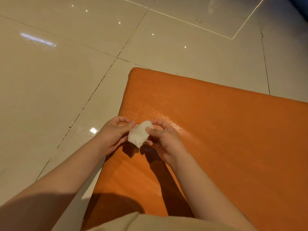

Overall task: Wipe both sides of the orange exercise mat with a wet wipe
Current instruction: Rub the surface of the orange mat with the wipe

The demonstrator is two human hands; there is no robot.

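**A:** Which step is going on here?

**B:** Getting the wipe ready, I'd say. The left hand [115, 130] and right hand [164, 139] are holding the wet wipe [139, 133] between them just above the orange exercise mat [216, 139]. Each grip is pinching one side, fingers curled.

**A:** And what is the next move asking for?

**B:** Probably pressing the wipe flat on the mat and stroking. The mat is lying flat on the floor [58, 80], with its left edge and far corner near the hands. Open mat is stretching rightward, and tiles are lying left and ahead.
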